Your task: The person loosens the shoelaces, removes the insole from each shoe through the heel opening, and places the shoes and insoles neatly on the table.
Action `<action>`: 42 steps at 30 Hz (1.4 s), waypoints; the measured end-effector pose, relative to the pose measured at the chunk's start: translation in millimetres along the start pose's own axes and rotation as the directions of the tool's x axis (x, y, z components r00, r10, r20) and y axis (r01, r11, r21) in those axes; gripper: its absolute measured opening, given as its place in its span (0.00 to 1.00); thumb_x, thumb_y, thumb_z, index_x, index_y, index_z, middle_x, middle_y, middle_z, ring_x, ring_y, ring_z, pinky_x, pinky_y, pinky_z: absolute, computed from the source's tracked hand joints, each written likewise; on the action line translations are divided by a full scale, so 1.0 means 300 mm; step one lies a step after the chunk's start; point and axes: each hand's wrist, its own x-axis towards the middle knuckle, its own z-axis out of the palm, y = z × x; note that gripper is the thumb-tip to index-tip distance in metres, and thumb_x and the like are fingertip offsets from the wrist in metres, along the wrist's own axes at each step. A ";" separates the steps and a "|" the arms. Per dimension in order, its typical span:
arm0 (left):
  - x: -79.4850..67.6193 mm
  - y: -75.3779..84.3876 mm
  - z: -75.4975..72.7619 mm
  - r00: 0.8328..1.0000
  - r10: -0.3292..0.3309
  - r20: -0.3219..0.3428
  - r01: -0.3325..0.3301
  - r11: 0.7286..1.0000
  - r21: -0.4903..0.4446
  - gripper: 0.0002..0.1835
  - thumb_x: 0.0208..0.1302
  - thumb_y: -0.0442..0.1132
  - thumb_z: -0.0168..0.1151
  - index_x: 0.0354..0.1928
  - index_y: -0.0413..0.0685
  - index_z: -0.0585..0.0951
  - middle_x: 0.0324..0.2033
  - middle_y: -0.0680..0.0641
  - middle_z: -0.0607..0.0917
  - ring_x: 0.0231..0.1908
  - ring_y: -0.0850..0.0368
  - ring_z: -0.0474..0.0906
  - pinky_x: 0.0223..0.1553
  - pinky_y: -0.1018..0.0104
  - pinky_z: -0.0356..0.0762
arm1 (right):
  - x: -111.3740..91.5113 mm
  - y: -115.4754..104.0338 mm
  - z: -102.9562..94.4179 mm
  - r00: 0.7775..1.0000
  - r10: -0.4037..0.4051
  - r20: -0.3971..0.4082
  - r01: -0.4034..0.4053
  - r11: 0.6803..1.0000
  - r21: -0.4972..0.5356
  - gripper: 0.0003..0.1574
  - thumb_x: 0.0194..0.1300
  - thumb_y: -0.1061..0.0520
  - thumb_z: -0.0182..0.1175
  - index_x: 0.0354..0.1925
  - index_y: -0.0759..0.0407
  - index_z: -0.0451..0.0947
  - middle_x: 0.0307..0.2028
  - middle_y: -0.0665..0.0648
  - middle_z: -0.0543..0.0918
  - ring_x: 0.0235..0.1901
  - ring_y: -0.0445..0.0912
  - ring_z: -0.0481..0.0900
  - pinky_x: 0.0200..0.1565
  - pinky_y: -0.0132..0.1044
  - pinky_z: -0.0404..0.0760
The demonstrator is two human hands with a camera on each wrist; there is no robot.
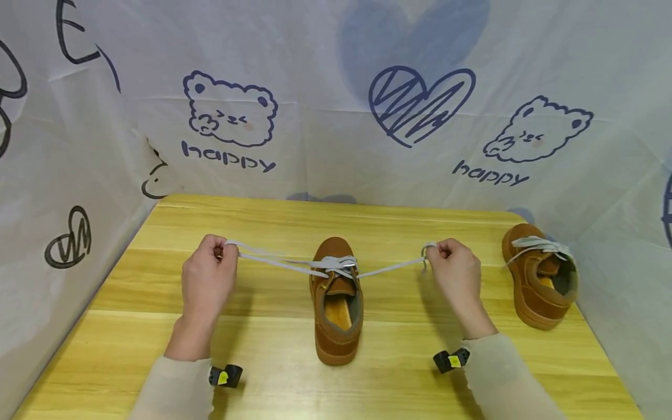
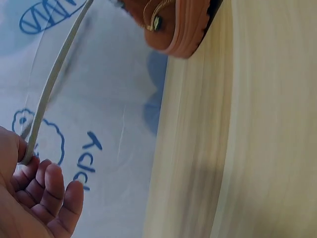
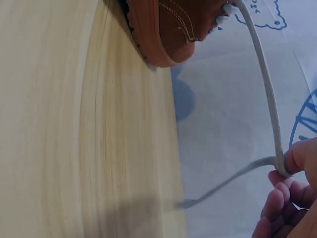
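A brown shoe stands upright in the middle of the wooden table, toe pointing away. Out to its left, my left hand pinches a pale shoelace between thumb and index finger, and two strands run from there to the shoe. On the other side, my right hand pinches the lace's other part, stretched nearly straight. In the right wrist view a loose lace end hangs past the fingertips. The laces cross over the shoe's tongue, where a small shiny spot shows.
A second brown shoe with pale laces sits at the table's right edge. Behind and beside the wooden table hangs a white cloth printed with bears and hearts. Small dark wrist cameras are at both sleeves.
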 end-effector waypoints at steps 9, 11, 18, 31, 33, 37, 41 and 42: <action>0.034 -0.047 -0.043 0.996 -0.067 0.059 0.064 0.997 0.054 0.16 0.76 0.45 0.47 0.44 0.43 0.81 0.36 0.42 0.84 0.22 0.51 0.72 0.24 0.60 0.69 | 0.034 0.022 -0.026 0.989 0.057 0.134 -0.056 0.998 -0.014 0.20 0.76 0.49 0.57 0.40 0.63 0.86 0.25 0.56 0.82 0.19 0.46 0.70 0.23 0.37 0.69; 0.036 -0.057 -0.045 0.994 -0.077 0.071 0.073 0.995 0.063 0.16 0.77 0.46 0.48 0.45 0.43 0.81 0.37 0.41 0.85 0.21 0.51 0.71 0.23 0.60 0.69 | 0.038 0.024 -0.030 0.985 0.073 0.155 -0.071 0.997 -0.013 0.21 0.76 0.48 0.57 0.40 0.63 0.86 0.25 0.56 0.81 0.20 0.47 0.69 0.24 0.37 0.69; 0.037 -0.072 -0.047 0.989 -0.100 0.109 0.090 0.992 0.091 0.17 0.77 0.47 0.48 0.45 0.43 0.81 0.35 0.42 0.84 0.21 0.50 0.71 0.22 0.60 0.69 | 0.040 0.030 -0.037 0.979 0.096 0.182 -0.095 0.995 -0.017 0.22 0.76 0.47 0.56 0.39 0.63 0.86 0.24 0.55 0.81 0.20 0.47 0.68 0.24 0.38 0.68; 0.035 -0.097 -0.044 0.973 -0.116 0.199 0.090 0.987 0.136 0.17 0.78 0.49 0.47 0.43 0.44 0.80 0.31 0.46 0.83 0.23 0.52 0.73 0.25 0.60 0.69 | 0.039 0.060 -0.030 0.963 0.127 0.237 -0.118 0.992 -0.051 0.24 0.78 0.45 0.55 0.42 0.64 0.86 0.25 0.56 0.82 0.20 0.47 0.68 0.25 0.40 0.69; 0.035 -0.098 -0.043 0.968 -0.116 0.223 0.085 0.986 0.144 0.18 0.78 0.49 0.47 0.44 0.44 0.80 0.31 0.45 0.83 0.23 0.51 0.72 0.24 0.60 0.68 | 0.038 0.065 -0.023 0.958 0.135 0.252 -0.124 0.990 -0.061 0.24 0.78 0.45 0.55 0.43 0.63 0.86 0.26 0.56 0.82 0.20 0.47 0.68 0.25 0.40 0.68; 0.032 -0.097 -0.037 0.956 -0.103 0.274 0.061 0.985 0.160 0.18 0.78 0.49 0.47 0.46 0.44 0.80 0.33 0.45 0.83 0.23 0.52 0.72 0.24 0.61 0.68 | 0.034 0.074 -0.010 0.950 0.149 0.273 -0.134 0.988 -0.074 0.22 0.77 0.45 0.56 0.42 0.61 0.85 0.29 0.59 0.85 0.19 0.47 0.68 0.24 0.40 0.68; 0.025 -0.094 -0.029 0.935 -0.113 0.337 0.061 0.985 0.162 0.17 0.76 0.47 0.50 0.51 0.41 0.79 0.38 0.42 0.84 0.24 0.53 0.72 0.23 0.62 0.69 | 0.029 0.077 -0.002 0.950 0.151 0.274 -0.131 0.987 -0.090 0.21 0.76 0.45 0.57 0.43 0.61 0.85 0.32 0.60 0.87 0.21 0.48 0.71 0.26 0.40 0.70; 0.023 -0.093 -0.026 0.927 -0.119 0.354 0.066 0.985 0.159 0.18 0.76 0.47 0.51 0.54 0.40 0.78 0.40 0.41 0.85 0.24 0.53 0.73 0.23 0.62 0.70 | 0.027 0.076 0.000 0.950 0.152 0.274 -0.131 0.987 -0.093 0.21 0.76 0.45 0.58 0.44 0.61 0.85 0.32 0.59 0.87 0.21 0.48 0.72 0.26 0.40 0.71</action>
